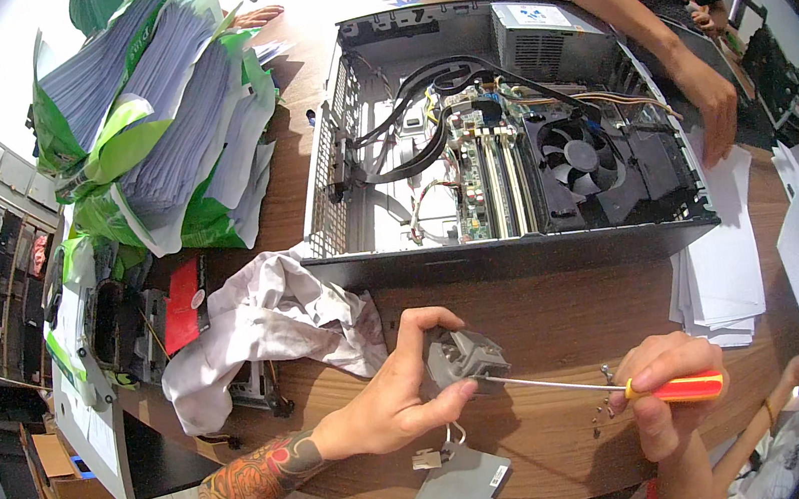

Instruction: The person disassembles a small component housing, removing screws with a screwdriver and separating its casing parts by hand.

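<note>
My left hand [389, 397] grips a small grey plastic housing [456, 355], fingers curled over its top and thumb along its lower side. In my right hand [668, 386] is a screwdriver [675, 389] with a red and yellow handle. Its thin shaft points left, and the tip meets the housing beside my left thumb. Several small screws [598, 418] lie on the table by my right fingers. Below the housing, at the table's near edge, rests a flat grey panel [459, 487] with a short cable and a pale connector [428, 459].
An opened computer case [511, 253] with fan [576, 154] and cables lies across the wooden table. A crumpled white cloth [272, 317] and paper stacks [170, 118] are left. Another person's arm [633, 27] reaches over the case toward papers [724, 257]; more hands are at right.
</note>
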A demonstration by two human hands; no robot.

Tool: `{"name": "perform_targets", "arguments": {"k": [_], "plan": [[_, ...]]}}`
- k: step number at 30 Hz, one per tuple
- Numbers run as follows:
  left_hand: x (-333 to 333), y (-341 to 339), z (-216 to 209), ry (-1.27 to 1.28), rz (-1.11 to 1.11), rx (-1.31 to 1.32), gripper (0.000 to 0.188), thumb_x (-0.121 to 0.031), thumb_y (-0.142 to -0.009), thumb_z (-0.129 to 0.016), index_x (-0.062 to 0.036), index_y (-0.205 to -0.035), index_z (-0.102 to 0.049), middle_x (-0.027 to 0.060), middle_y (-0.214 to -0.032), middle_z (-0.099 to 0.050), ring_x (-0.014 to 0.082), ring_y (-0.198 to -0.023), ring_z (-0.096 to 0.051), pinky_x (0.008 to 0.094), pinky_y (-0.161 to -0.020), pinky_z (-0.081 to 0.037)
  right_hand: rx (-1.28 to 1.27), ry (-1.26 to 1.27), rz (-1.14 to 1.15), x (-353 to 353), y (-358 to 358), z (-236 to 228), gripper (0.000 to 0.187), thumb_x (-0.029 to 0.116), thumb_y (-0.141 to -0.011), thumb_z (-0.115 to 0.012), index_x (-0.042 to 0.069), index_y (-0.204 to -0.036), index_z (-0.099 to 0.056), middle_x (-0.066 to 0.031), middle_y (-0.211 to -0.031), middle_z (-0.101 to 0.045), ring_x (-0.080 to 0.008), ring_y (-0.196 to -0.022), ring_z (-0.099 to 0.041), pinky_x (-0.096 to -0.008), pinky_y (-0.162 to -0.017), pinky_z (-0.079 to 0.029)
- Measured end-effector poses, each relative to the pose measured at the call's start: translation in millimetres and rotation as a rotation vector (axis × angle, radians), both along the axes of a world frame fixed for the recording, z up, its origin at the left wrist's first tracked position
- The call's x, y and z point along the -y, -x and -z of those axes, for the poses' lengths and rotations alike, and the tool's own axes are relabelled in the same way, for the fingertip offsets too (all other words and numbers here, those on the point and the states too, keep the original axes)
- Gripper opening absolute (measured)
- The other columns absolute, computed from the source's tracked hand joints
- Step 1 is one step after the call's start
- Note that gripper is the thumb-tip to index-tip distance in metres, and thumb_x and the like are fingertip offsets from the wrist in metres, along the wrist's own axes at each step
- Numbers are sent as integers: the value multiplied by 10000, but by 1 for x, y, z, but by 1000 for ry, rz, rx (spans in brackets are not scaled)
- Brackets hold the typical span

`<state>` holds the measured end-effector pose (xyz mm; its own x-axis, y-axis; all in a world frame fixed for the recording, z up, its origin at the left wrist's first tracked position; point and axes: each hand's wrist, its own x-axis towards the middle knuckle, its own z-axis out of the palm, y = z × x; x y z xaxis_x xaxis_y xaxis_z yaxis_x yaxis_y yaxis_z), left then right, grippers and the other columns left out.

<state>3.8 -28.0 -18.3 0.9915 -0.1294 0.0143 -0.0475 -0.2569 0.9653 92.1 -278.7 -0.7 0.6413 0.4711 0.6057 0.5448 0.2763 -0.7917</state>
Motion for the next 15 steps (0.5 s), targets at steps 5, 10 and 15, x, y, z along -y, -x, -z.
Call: {"name": "perform_targets", "arguments": {"k": [5,10,15], "plan": [[0,1,0,-15,17,18,561,-168,-861,-629,-7,-1253,-261,119,-1049,-448,145,-962,-473,290,-853,-407,-3,-26,11,0,1,0,221,177,-869,-660,10,-925,-526,-77,-656,-580,-118,-536,-549,-218,-472,-462],[-1,-1,1,-24,27,24,582,-185,-857,-654,-9,-1252,-264,120,-1052,-448,148,-962,-477,292,-853,-407,11,12,-13,4,-2,0,218,165,-872,-653,10,-932,-513,-73,-671,-575,-113,-546,-548,-210,-472,-456],[-3,-1,4,-36,23,51,592,-194,-856,-667,-11,-1253,-267,114,-1053,-447,146,-963,-475,291,-855,-406,2,-9,-13,3,-2,0,222,167,-878,-644,10,-934,-498,-72,-678,-564,-113,-549,-545,-210,-477,-453]]}}
